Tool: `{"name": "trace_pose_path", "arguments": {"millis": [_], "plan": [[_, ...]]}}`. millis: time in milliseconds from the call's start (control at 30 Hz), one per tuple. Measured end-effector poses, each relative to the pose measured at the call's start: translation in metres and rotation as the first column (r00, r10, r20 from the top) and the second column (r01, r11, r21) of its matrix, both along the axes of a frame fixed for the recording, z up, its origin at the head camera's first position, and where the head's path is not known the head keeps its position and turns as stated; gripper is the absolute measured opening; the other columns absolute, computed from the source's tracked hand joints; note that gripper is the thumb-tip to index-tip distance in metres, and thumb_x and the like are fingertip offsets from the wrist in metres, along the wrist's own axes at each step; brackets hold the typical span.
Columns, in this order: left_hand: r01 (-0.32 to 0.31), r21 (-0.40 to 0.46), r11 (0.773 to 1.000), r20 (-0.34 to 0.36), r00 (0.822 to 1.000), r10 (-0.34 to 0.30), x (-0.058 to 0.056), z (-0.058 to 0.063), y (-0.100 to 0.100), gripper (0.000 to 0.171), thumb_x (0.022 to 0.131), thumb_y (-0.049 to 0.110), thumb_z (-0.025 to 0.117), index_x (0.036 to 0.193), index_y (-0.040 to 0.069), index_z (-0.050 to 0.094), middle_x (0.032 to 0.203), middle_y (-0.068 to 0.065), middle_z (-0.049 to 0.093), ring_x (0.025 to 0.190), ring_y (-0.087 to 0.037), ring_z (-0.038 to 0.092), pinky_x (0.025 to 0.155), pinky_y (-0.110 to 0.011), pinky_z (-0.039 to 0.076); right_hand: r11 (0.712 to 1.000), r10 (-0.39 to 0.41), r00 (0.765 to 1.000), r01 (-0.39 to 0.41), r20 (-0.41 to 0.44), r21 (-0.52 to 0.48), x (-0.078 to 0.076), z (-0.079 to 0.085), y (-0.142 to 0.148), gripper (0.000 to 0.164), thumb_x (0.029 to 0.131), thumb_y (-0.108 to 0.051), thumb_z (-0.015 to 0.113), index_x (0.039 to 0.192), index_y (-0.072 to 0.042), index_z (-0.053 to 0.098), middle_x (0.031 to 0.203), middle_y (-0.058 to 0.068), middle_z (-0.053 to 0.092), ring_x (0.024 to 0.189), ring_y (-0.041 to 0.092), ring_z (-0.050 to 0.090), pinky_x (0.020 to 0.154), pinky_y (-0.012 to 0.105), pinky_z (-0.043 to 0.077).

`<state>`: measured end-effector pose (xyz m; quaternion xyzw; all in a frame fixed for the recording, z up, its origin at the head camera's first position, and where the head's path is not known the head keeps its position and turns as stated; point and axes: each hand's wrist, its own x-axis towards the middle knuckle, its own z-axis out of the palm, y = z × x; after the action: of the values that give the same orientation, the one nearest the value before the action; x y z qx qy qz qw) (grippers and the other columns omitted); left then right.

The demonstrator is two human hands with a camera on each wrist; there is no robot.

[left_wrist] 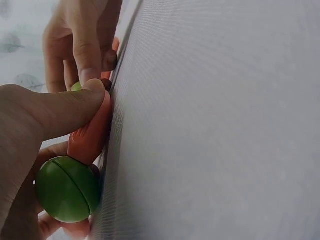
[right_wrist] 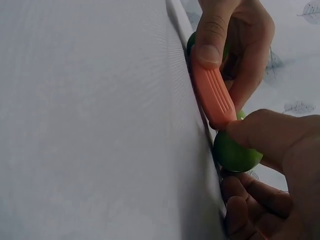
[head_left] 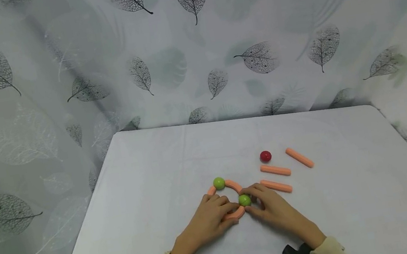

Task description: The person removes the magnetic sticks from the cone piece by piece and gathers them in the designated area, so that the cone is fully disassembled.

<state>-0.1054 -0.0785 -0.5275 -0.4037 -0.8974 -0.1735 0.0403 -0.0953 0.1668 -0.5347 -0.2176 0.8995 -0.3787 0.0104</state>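
Observation:
On the table lies a ring of curved orange pieces [head_left: 233, 184] joined by green balls, one ball [head_left: 219, 183] at its far side. My left hand [head_left: 211, 218] covers the ring's left part and grips the near curved orange piece [right_wrist: 212, 92], thumb on its side. My right hand [head_left: 274, 211] pinches the green ball [head_left: 245, 200] at the ring's right between thumb and fingers; that ball [right_wrist: 237, 152] touches the curved piece's end in the right wrist view. In the left wrist view another green ball [left_wrist: 67, 189] sits at the piece's other end, beside my left fingers.
Beyond my right hand lie three straight orange sticks, the nearest stick [head_left: 276, 186] close to my fingers and the farthest stick [head_left: 299, 157] at a slant. A red ball [head_left: 266, 156] lies near them. The white table [head_left: 146, 167] meets a leaf-patterned curtain [head_left: 175, 100] behind.

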Motion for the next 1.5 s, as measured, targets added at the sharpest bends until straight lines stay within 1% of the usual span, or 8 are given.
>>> {"name": "trace_pose_path", "arguments": {"millis": [200,333,567,767,867,1067,1233,1500], "plan": [[0.004,0.008,1.0,0.001,1.0,-0.004,-0.002,0.001,0.0,0.034,0.095,0.045,0.074,0.125,0.029,0.074,0.101,0.013,0.069,0.089,-0.006,0.058,0.094,-0.035,0.045,1.0,0.01,1.0,-0.01,-0.012,-0.029,-0.002,0.0,0.002,0.037,0.092,-0.012,0.079,0.126,-0.017,0.068,0.106,-0.009,0.065,0.084,0.005,0.054,0.068,0.018,0.046],[0.003,0.02,1.0,0.003,1.0,-0.003,-0.002,0.001,-0.001,0.034,0.093,0.044,0.076,0.124,0.028,0.075,0.097,0.012,0.069,0.086,-0.006,0.057,0.093,-0.035,0.044,0.998,0.033,0.999,-0.032,0.01,-0.055,-0.002,0.001,0.004,0.038,0.092,-0.009,0.077,0.127,-0.015,0.067,0.11,-0.007,0.068,0.083,0.005,0.054,0.069,0.019,0.047],[0.01,0.027,1.0,0.023,1.0,-0.01,0.001,-0.002,-0.005,0.032,0.092,0.042,0.078,0.121,0.029,0.076,0.093,0.013,0.068,0.082,-0.003,0.051,0.091,-0.033,0.043,0.999,0.022,1.0,-0.022,0.001,-0.048,0.003,-0.002,0.001,0.037,0.091,-0.008,0.077,0.126,-0.015,0.068,0.12,-0.005,0.072,0.101,0.006,0.06,0.085,0.027,0.053],[0.022,0.033,0.999,0.023,0.999,-0.023,0.001,-0.003,-0.007,0.031,0.091,0.042,0.079,0.12,0.031,0.076,0.089,0.015,0.066,0.079,-0.002,0.048,0.09,-0.032,0.042,0.999,0.009,0.997,-0.006,0.074,-0.034,0.004,0.003,0.002,0.035,0.094,-0.008,0.074,0.127,-0.016,0.066,0.112,-0.007,0.068,0.09,0.007,0.056,0.076,0.022,0.049],[0.02,0.033,0.999,0.017,1.0,-0.021,-0.001,-0.001,-0.006,0.029,0.092,0.042,0.078,0.119,0.031,0.076,0.088,0.015,0.065,0.078,-0.002,0.047,0.09,-0.032,0.042,0.999,-0.011,0.997,0.014,0.073,-0.036,0.0,0.009,0.005,0.038,0.093,-0.006,0.074,0.128,-0.017,0.065,0.111,-0.007,0.067,0.091,0.009,0.059,0.076,0.022,0.051],[0.004,0.026,1.0,-0.007,1.0,-0.003,-0.003,0.002,-0.008,0.032,0.091,0.04,0.08,0.121,0.029,0.076,0.091,0.014,0.068,0.08,-0.002,0.051,0.092,-0.035,0.044,0.998,-0.045,0.999,0.046,0.025,-0.037,-0.014,0.023,0.004,0.041,0.09,-0.001,0.075,0.128,-0.011,0.063,0.115,-0.001,0.069,0.094,0.015,0.062,0.077,0.025,0.054],[-0.006,0.006,1.0,-0.038,0.999,0.007,-0.003,0.0,-0.009,0.041,0.092,0.041,0.079,0.13,0.025,0.073,0.093,0.012,0.068,0.083,-0.006,0.055,0.094,-0.037,0.045,0.993,-0.121,0.993,0.121,0.001,0.011,-0.037,0.031,-0.005,0.041,0.09,-0.005,0.079,0.127,-0.008,0.064,0.113,0.003,0.069,0.095,0.018,0.062,0.075,0.025,0.053],[-0.031,-0.029,0.999,-0.004,1.0,0.031,-0.003,-0.003,-0.007,0.057,0.092,0.046,0.077,0.143,0.023,0.065,0.094,0.011,0.065,0.089,-0.008,0.055,0.104,-0.039,0.042,0.978,-0.19,0.982,0.191,-0.021,0.087,-0.074,0.033,-0.014,0.037,0.092,-0.017,0.081,0.127,-0.011,0.067,0.12,0.006,0.07,0.105,0.026,0.066,0.088,0.041,0.057]]}}
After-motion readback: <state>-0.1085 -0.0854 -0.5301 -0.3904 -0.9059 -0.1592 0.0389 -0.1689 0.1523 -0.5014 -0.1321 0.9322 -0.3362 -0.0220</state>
